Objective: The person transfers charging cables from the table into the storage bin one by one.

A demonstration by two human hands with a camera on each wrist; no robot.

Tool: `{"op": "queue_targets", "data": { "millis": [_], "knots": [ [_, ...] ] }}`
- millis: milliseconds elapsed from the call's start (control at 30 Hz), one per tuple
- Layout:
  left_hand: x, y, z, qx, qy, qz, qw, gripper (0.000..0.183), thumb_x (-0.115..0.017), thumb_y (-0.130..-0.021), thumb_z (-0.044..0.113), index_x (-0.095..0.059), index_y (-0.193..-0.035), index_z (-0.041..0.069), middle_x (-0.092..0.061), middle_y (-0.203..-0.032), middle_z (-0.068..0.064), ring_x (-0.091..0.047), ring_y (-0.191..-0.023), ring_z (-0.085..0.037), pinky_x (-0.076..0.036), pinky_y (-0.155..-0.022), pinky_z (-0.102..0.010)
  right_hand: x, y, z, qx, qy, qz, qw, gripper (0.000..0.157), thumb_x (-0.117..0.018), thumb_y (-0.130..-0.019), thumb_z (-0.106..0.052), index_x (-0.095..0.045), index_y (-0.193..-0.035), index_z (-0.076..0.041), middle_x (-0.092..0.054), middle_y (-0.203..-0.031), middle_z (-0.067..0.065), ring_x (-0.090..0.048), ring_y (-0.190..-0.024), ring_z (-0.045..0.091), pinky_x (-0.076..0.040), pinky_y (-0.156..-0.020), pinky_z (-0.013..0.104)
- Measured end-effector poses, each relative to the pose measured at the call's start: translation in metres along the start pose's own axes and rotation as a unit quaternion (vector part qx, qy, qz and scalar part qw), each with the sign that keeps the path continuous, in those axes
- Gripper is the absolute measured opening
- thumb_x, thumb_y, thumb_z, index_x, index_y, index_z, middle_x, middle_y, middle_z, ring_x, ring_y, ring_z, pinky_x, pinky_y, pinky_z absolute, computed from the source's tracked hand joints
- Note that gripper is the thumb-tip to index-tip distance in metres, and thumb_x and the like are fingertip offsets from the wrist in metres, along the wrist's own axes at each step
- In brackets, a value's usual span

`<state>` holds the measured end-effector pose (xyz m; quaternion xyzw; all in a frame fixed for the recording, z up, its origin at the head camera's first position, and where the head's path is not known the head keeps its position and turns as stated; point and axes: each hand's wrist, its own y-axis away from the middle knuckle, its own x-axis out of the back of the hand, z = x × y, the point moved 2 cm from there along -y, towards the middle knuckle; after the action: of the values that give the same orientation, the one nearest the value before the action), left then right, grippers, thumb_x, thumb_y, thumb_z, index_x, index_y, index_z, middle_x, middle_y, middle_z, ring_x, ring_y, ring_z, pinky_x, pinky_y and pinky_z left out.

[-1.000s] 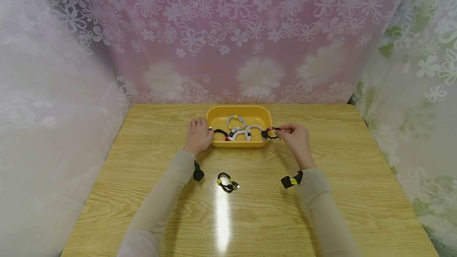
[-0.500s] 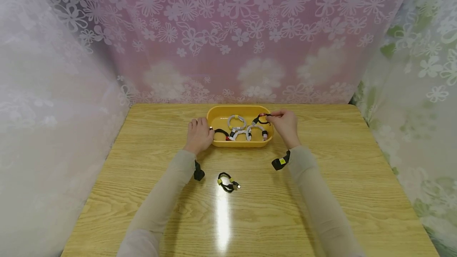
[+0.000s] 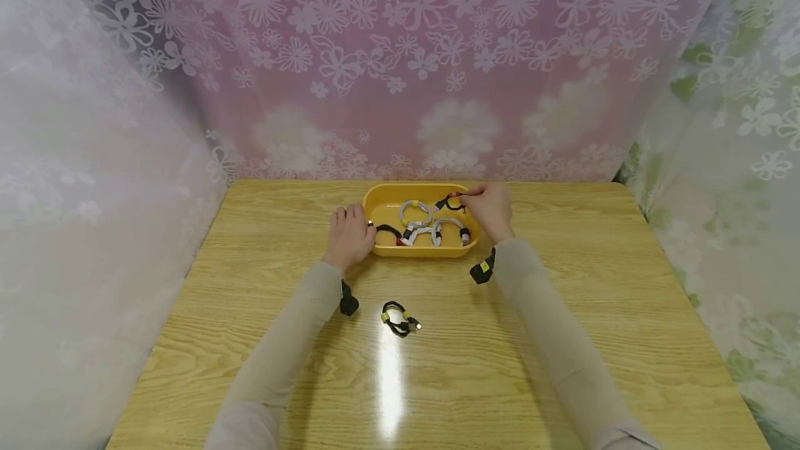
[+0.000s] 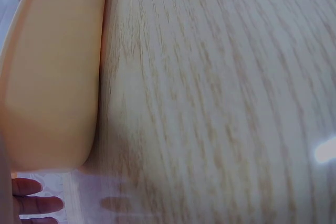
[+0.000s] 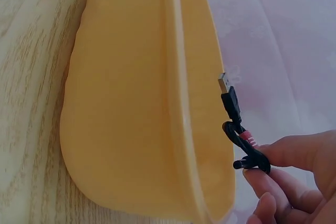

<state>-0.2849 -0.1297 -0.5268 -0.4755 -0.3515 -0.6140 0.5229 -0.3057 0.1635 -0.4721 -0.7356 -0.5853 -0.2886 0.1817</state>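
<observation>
A yellow plastic bin (image 3: 419, 251) stands toward the back of the table. My left hand (image 3: 348, 237) grips its left end, fingers (image 4: 39, 203) pointing down outside the wall; the thumb is partly hidden. Over the bin's right rear corner, my right hand (image 3: 490, 209) pinches a coiled black USB cable (image 5: 236, 129) with a red band, between thumb and fingertips. Its metal plug points up in the right wrist view. Inside the bin lie a grey coiled cable (image 3: 405, 212) with a yellow tie, white cables (image 3: 423, 232) and a black cable (image 3: 389, 229).
A black coiled cable (image 3: 394, 330) with yellow ties lies on the wooden table (image 3: 281, 394) in front of the bin. Floral curtains (image 3: 412, 89) hang behind the table and at both sides. A black wrist camera (image 3: 481, 272) is worn on the right wrist.
My right hand has carried the black USB cable from the bin's front right side back and left, over its rear right corner. The left hand stays at the bin's left end.
</observation>
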Motion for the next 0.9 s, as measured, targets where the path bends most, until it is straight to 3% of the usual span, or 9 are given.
{"op": "queue_targets", "data": {
  "millis": [200, 700, 800, 900],
  "knots": [
    [0.000, 0.000, -0.001, -0.002, 0.001, 0.001, 1.0000, 0.027, -0.038, -0.098, 0.025, -0.041, -0.112, 0.002, -0.044, -0.111, -0.017, -0.034, -0.101, -0.035, -0.025, -0.095, -0.047, -0.009, -0.011, -0.004, 0.029, 0.068, 0.002, 0.997, 0.016, -0.072, -0.088, -0.024, -0.075, -0.091, -0.009, -0.071, -0.092, 0.010, -0.064, -0.079, 0.027, -0.050, -0.066, 0.040],
    [-0.001, 0.000, -0.001, 0.003, -0.002, 0.000, 1.0000, 0.028, -0.039, -0.098, 0.024, -0.042, -0.113, 0.001, -0.045, -0.112, -0.018, -0.035, -0.102, -0.036, -0.026, -0.096, -0.047, -0.027, -0.019, -0.003, 0.059, 0.162, 0.016, 0.985, 0.012, -0.070, -0.088, -0.019, -0.074, -0.088, -0.008, -0.071, -0.089, 0.011, -0.064, -0.077, 0.029, -0.050, -0.064, 0.043],
    [-0.001, 0.000, -0.002, 0.002, -0.003, 0.000, 1.0000, 0.027, -0.038, -0.098, 0.024, -0.042, -0.112, 0.001, -0.045, -0.112, -0.017, -0.034, -0.101, -0.035, -0.025, -0.096, -0.047, -0.030, -0.020, -0.004, 0.062, 0.179, 0.016, 0.982, 0.011, -0.070, -0.088, -0.019, -0.073, -0.082, -0.010, -0.070, -0.081, 0.009, -0.061, -0.069, 0.026, -0.046, -0.057, 0.039],
    [-0.001, 0.000, -0.002, -0.001, -0.003, 0.000, 1.0000, 0.026, -0.038, -0.098, 0.023, -0.041, -0.111, 0.001, -0.044, -0.111, -0.018, -0.033, -0.100, -0.035, -0.025, -0.095, -0.047, -0.034, -0.022, -0.004, 0.071, 0.199, 0.006, 0.977, 0.023, -0.068, -0.088, -0.016, -0.066, -0.066, -0.011, -0.061, -0.063, 0.004, -0.050, -0.054, 0.020, -0.037, -0.048, 0.033]
  ]
}}
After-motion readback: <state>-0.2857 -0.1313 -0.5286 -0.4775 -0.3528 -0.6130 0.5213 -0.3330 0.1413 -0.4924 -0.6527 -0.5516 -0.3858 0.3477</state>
